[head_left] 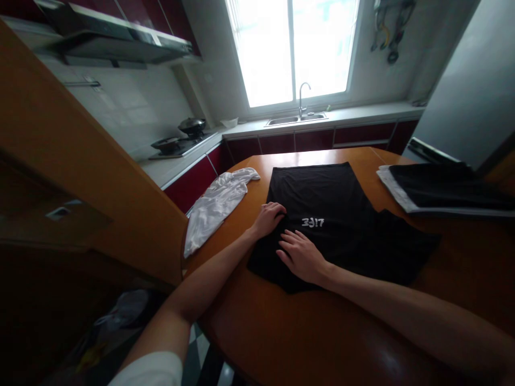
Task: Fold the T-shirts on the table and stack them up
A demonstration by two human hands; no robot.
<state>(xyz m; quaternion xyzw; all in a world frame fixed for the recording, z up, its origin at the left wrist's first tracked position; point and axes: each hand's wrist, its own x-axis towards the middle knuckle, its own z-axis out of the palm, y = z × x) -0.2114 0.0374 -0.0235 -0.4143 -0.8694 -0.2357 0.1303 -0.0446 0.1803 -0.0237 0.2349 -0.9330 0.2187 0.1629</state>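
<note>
- Closest to the camera, a white sleeve point(155, 370) is poking in at the bottom edge, with both bare forearms reaching out over the wooden table point(322, 332).
- Right hand point(300, 254) is lying palm down on the black shirt point(330, 187), fingers stretched out flat and slightly spread. It's pressing on the cloth, not gripping anything.
- Left hand point(270, 217) is sitting on the shirt's left edge with its fingers curled under. Honestly can't tell if it's pinching the fabric or just resting there.
- Black shirt is lying spread out in the middle of the table, with a sleeve sticking out toward the right. A small white print point(313, 222) is showing just above the right hand's fingertips, between the two hands.
- White cloth point(215, 206) is lying crumpled on the left side of the table, hanging a bit over the edge, close to the shirt but not touching it.
- Over on the right side, a folded pile of clothes point(442, 190) is sitting well apart from the hands, dark on top with a lighter layer under it.
- Behind the table a kitchen counter is running along the wall, with a sink point(295, 120) and tap point(302, 96) under a bright window point(292, 48).
- Further left, a wok point(192, 126) is sitting on the stove with a range hood point(116, 37) above it.
- Something is lying on the floor at lower left, too dark and blurry to make out.
</note>
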